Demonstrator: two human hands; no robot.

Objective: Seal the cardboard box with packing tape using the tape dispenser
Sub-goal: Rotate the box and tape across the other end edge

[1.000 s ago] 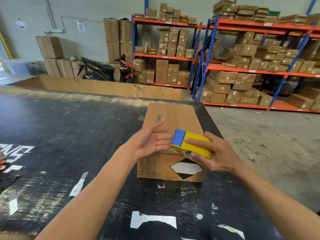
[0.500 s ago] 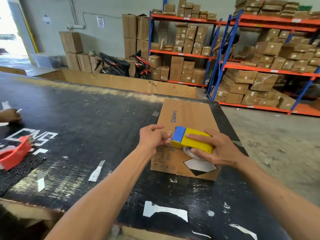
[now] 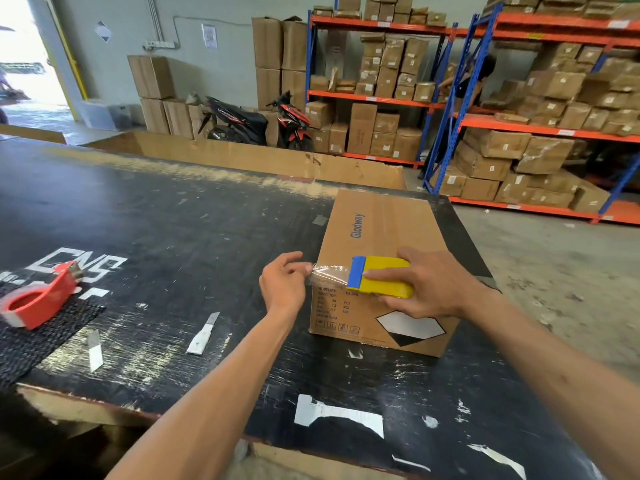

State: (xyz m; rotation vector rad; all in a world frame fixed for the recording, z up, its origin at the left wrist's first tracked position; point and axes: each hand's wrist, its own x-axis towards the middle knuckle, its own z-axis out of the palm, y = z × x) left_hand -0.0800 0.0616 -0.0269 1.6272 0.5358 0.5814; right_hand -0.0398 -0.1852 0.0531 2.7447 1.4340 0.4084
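I have the black bench [image 3: 145, 237] filling most of my view, and the cardboard box [image 3: 377, 237] sits on it at about 2 o'clock from the centre, close to the right-hand edge, flaps down, the long seam running away from me. A red spare dispenser [image 3: 41, 299] lies idle out at 9 o'clock; I leave it alone.

My right hand [image 3: 429, 285] is clamped over the yellow tape dispenser [image 3: 384, 277], held at the near top edge of the box, blue blade end pointing to 9 o'clock. My left hand [image 3: 284, 285] pinches the free end of the clear tape [image 3: 327, 274], drawn out taut between finger and blade.

I judge the step is getting a starting tail. To do it well, I would keep the strip flat, stop it folding onto itself, turn the dispenser in line with the seam, press the tail down on the near face first, then run toward 12 o'clock with steady downward pressure.
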